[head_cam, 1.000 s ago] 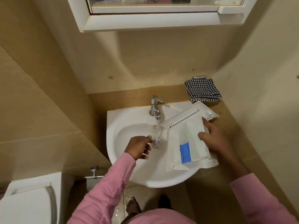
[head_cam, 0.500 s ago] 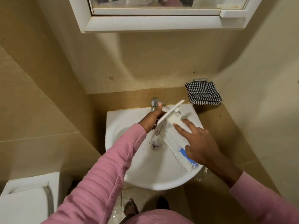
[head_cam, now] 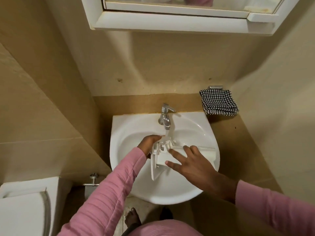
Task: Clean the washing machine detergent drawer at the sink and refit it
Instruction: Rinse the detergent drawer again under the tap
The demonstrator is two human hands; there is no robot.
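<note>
The drawer [head_cam: 163, 155] is held over the sink [head_cam: 209, 132] under the tap [head_cam: 165, 116], gripped by the left hand [head_cam: 149, 144]; the right hand [head_cam: 190, 163], fingers spread, apparently steadies it. It should be turned slowly so every compartment is rinsed.

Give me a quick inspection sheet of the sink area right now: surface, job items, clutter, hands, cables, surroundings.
Surface: white basin, wet, tap running.
Job's things: white detergent drawer held over the basin, one end under the water stream.
Clutter: folded black-and-white checked cloth on the ledge right of the tap.
Hands: left hand grips the drawer's left end; right hand rests on the drawer with fingers spread.
Cables: nothing seen.
Surroundings: mirror cabinet above, toilet at lower left, beige tiled walls, a bare foot on the floor below the basin.
</note>
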